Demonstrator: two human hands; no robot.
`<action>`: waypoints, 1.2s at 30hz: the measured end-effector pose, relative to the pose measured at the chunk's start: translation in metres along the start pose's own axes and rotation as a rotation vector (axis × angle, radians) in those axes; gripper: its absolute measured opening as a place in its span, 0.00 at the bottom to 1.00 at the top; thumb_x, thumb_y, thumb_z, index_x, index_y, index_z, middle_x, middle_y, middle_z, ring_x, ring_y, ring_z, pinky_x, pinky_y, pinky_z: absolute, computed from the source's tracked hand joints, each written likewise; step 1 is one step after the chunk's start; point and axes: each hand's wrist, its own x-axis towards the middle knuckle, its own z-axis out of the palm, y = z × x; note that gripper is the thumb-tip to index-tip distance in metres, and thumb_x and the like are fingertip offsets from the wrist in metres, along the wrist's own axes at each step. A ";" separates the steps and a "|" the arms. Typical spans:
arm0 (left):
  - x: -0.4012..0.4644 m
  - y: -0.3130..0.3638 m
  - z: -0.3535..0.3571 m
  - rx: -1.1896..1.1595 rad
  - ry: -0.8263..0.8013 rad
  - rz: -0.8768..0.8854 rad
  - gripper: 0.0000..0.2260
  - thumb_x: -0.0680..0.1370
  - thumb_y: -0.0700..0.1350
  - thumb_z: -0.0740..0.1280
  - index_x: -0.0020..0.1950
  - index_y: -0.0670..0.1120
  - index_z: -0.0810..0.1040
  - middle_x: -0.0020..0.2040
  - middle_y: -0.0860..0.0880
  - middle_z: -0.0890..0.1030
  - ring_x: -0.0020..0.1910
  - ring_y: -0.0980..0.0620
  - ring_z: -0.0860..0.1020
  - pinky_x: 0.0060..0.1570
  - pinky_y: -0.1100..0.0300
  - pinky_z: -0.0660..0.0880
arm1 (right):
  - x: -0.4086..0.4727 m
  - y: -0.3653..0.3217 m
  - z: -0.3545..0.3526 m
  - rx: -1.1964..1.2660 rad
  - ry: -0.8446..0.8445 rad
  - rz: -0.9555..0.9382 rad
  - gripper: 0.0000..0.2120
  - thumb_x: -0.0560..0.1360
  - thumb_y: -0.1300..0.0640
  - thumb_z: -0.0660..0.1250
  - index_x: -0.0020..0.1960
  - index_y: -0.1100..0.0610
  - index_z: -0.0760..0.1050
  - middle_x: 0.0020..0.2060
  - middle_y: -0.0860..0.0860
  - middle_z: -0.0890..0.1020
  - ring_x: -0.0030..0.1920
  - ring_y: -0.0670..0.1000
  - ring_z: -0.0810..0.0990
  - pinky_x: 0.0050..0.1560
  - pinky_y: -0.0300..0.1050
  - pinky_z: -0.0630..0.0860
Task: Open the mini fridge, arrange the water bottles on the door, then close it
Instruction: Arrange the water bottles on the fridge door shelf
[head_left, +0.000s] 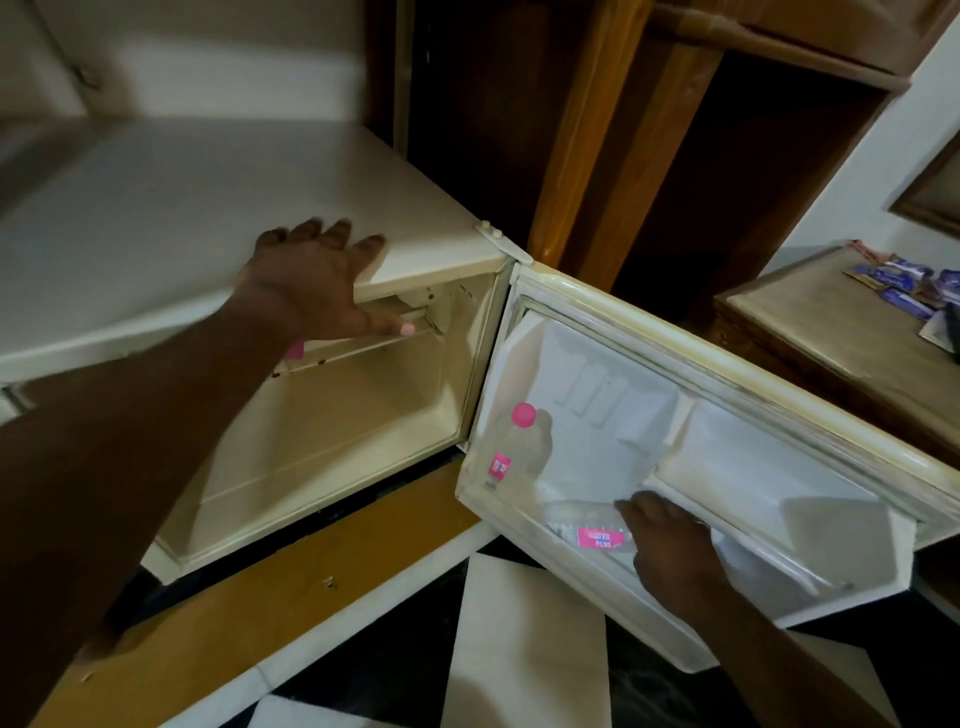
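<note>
The cream mini fridge (218, 218) stands open, its door (727, 364) swung out to the right. One clear water bottle with a pink cap (506, 449) stands upright at the hinge end of the door's lower shelf. A second bottle with a pink label (587, 525) lies on its side in the same shelf, and my right hand (670, 551) is closed around it. My left hand (322, 283) rests on the front edge of the fridge's top with fingers spread and the thumb hanging into the cabinet. A pink bit (295, 351) shows behind my left wrist.
The fridge cabinet (332, 441) shows one thin shelf near its top. A wooden wardrobe (623, 130) rises behind the door. At the right stands a wooden side table (810, 322) with blue sachets (904, 291). Below lie black and white floor tiles (519, 649).
</note>
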 end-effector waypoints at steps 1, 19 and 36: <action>-0.001 0.001 -0.002 0.002 -0.002 -0.004 0.58 0.58 0.87 0.45 0.82 0.56 0.51 0.82 0.43 0.56 0.79 0.39 0.56 0.73 0.37 0.58 | 0.004 -0.013 -0.010 -0.069 0.029 -0.056 0.34 0.51 0.62 0.83 0.57 0.58 0.78 0.54 0.57 0.81 0.50 0.61 0.83 0.42 0.57 0.83; -0.004 0.005 -0.008 -0.023 -0.073 -0.060 0.62 0.54 0.87 0.45 0.82 0.57 0.51 0.83 0.44 0.54 0.80 0.40 0.53 0.75 0.40 0.55 | 0.084 -0.065 -0.036 -0.494 0.357 -0.410 0.06 0.73 0.65 0.58 0.46 0.60 0.72 0.46 0.59 0.79 0.48 0.63 0.77 0.50 0.58 0.75; -0.016 -0.028 -0.006 -0.194 0.038 -0.182 0.38 0.76 0.74 0.44 0.79 0.54 0.64 0.80 0.44 0.64 0.77 0.40 0.63 0.70 0.41 0.62 | 0.044 -0.069 -0.039 -0.223 0.129 -0.139 0.41 0.69 0.60 0.73 0.75 0.64 0.55 0.75 0.68 0.57 0.76 0.69 0.52 0.71 0.69 0.58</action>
